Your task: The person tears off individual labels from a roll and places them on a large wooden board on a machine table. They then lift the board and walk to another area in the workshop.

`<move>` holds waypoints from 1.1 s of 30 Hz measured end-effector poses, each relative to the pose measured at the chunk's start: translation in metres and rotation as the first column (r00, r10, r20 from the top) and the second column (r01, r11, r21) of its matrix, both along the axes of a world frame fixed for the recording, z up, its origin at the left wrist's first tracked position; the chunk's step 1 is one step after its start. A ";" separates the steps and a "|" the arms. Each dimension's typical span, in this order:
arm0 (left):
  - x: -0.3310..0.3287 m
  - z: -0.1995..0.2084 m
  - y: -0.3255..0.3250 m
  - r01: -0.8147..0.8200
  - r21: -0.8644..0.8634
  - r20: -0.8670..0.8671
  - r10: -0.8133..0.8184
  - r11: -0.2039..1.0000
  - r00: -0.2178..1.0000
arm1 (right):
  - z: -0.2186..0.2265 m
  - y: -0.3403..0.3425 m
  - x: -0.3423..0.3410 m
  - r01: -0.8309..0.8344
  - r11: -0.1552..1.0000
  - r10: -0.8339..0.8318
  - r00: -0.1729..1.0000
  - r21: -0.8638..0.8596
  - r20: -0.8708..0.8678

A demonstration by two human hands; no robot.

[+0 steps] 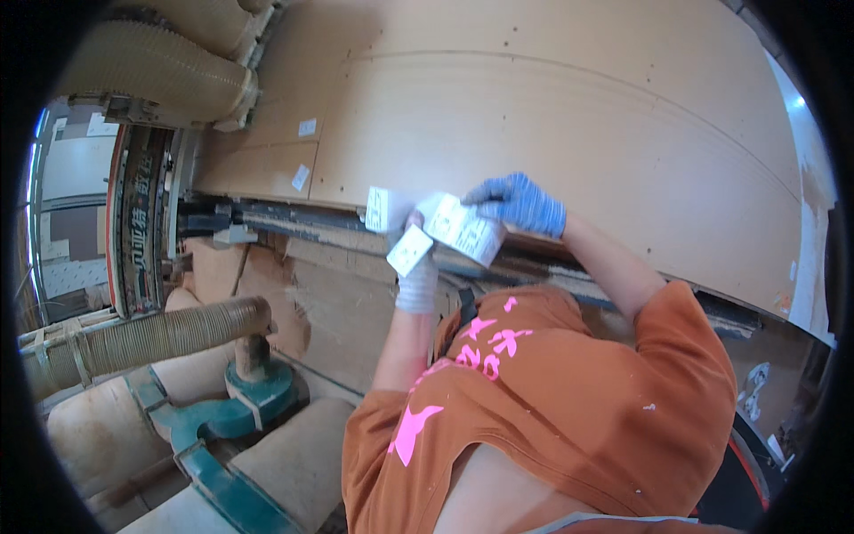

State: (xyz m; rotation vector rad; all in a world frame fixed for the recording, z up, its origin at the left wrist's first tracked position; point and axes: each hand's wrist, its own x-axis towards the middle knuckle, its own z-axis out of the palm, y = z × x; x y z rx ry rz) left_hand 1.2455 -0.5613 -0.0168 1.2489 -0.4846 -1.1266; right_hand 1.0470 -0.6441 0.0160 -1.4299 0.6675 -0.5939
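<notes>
A strip of white printed paper labels (464,233) stretches between my two gloved hands, above the near edge of a large tan board (569,133). My left hand (416,283), in a pale glove, is closed on the strip from below. One label hangs down over its fingers, so they are partly hidden. My right hand (523,205), in a blue-grey knitted glove, pinches the strip's upper right part between thumb and fingers. The strip's left end curls up and is partly blurred.
Two small white labels lie on the board's left part, where cut lines show. A ribbed hose (160,58) and a machine beam (142,214) stand at the left. Below them are another hose (169,336) and a teal-piped dust collector (258,392). A dark rail runs along the board's near edge.
</notes>
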 end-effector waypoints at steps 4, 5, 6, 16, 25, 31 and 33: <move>-0.004 0.004 -0.009 -0.089 0.037 0.014 0.088 0.995 0.996 | -0.003 -0.020 -0.006 -0.087 0.996 0.085 0.993 0.018 0.077; -0.006 0.006 -0.010 -0.088 0.006 0.011 0.088 0.996 0.996 | -0.003 -0.024 -0.006 -0.105 0.994 0.104 0.994 0.039 0.033; -0.007 0.008 -0.011 -0.103 0.044 0.034 0.102 0.994 0.994 | -0.002 -0.027 -0.007 -0.119 0.993 0.118 0.992 0.007 0.047; -0.015 0.006 -0.017 -0.116 0.078 0.078 0.110 0.990 0.991 | -0.004 -0.035 -0.012 -0.152 0.988 0.149 0.986 0.037 0.069; -0.022 0.003 -0.024 -0.137 0.081 0.038 0.134 0.987 0.990 | -0.008 -0.038 -0.016 -0.138 0.989 0.131 0.986 0.057 0.100; -0.025 -0.008 -0.020 -0.136 0.056 0.068 0.132 0.989 0.989 | -0.011 -0.040 -0.016 -0.151 0.988 0.152 0.988 -0.015 0.022; -0.021 -0.012 -0.022 -0.096 0.032 0.093 0.093 0.995 0.991 | -0.013 -0.040 -0.019 -0.164 0.983 0.164 0.987 -0.078 -0.009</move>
